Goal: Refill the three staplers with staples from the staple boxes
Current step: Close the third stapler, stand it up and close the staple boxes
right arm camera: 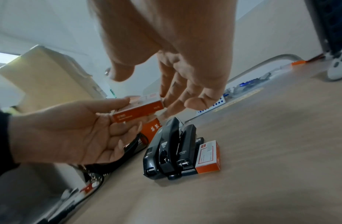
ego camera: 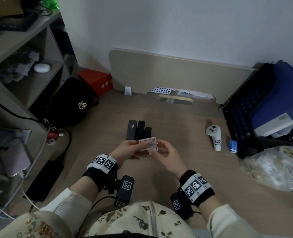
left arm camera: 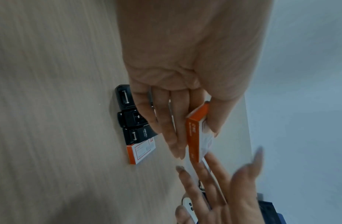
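Currently both hands meet above the middle of the counter point(ego camera: 185, 169), at about 6 o'clock from the stapler row. Left hand point(ego camera: 125, 149) holds a staple box point(ego camera: 148, 144) clear of the surface, thumb on its white printed face, fingers point(left arm camera: 172, 136) laid close together under it; a pinch across the flat sides. Orange edge of the box faces down toward the counter in the left wrist view.

Right hand point(ego camera: 166, 154) is at the box's 3 o'clock end. Its fingers point(right arm camera: 178, 91) are loosely spread and only slightly bent, tips at or just short of the box end (contact not clear; the wrist views are blurred there). Thumb stands apart from the fingers and grips nothing.

Three black staplers point(right arm camera: 170, 154) lie side by side on the counter, touching one another, long axes running from 6 to 12 o'clock. All three look closed. A second staple box point(right arm camera: 208, 157) lies flat on the counter, tight against the stapler at the 3 o'clock end of the row, white label up, orange end toward the person.

Other items: white controller point(ego camera: 214, 134) at 3 o'clock from the staplers, well apart; small blue carton point(ego camera: 233, 146) just beyond it; black bag point(ego camera: 70, 103) at 10 o'clock; clear plastic bag point(ego camera: 276, 169) at 4 o'clock by the counter edge.
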The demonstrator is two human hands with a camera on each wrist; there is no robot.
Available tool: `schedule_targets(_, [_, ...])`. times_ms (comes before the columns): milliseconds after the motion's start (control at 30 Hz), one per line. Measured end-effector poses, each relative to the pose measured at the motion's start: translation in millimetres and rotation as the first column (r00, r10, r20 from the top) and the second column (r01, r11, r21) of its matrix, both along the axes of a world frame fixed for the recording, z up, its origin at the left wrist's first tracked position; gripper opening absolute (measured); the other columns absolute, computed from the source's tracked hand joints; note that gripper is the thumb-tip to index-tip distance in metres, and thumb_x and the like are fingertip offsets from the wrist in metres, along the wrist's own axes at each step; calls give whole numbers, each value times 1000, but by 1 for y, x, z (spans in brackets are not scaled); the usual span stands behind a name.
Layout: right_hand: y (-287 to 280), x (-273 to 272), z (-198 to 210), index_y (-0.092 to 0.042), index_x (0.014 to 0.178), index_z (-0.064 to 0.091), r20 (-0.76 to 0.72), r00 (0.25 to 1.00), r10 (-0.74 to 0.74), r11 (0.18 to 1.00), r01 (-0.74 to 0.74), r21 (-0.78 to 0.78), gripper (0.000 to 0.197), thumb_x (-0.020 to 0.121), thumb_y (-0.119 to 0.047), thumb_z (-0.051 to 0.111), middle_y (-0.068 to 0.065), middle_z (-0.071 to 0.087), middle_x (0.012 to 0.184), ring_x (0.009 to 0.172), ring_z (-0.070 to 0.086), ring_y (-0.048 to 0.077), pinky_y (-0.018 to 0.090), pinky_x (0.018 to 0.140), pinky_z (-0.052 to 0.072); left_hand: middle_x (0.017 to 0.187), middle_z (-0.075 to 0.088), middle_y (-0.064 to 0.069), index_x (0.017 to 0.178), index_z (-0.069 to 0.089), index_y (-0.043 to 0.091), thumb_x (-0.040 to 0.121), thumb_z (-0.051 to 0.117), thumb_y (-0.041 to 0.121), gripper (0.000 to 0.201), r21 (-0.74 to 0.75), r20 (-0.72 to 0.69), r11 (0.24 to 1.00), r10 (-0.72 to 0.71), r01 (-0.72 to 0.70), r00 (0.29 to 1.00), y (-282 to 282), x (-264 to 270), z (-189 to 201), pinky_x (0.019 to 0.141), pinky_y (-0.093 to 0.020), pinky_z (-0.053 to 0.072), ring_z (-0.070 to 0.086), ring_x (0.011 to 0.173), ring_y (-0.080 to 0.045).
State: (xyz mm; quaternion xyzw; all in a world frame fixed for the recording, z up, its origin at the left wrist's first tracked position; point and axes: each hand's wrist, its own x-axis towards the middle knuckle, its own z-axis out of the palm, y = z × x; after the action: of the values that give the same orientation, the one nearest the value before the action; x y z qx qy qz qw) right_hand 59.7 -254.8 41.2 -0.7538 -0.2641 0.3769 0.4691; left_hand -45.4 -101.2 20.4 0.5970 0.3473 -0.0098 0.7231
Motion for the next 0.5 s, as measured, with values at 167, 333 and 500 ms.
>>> schedule_targets(167, [3, -6, -9, -25, 130, 39, 6, 999, 52, 998, -51, -34, 78, 67, -29, 85, -9, 53, 114, 95, 53, -6, 2, 66, 43, 82, 73, 0, 100, 72, 10, 88, 70, 32, 25, 1, -65, 983, -182, 182, 981, -5, 5, -2, 71, -23, 53, 66, 74, -10])
schedule_targets(333, [10, -2, -22, -19, 138, 36, 87, 996, 35, 996, -28, -88, 84, 69, -28, 83, -3, 49, 127, 109, 50, 8, 19, 87, 46, 95, 71, 3, 113, 68, 15, 92, 60, 45, 38, 49, -129, 937, -338, 347, 932, -11, 10, 2, 74, -21, 54, 66, 85, -5])
schedule_targets(500, [7, 18, -36, -18, 134, 41, 166, 984, 61, 984, -32, -175, 77, 69, -28, 82, -1, 47, 128, 109, 47, 9, 16, 86, 39, 104, 73, 4, 117, 66, 19, 96, 53, 47, 38, -8, -167, 928, -369, 373, 914, -3, 8, 2, 80, -28, 53, 70, 95, -10])
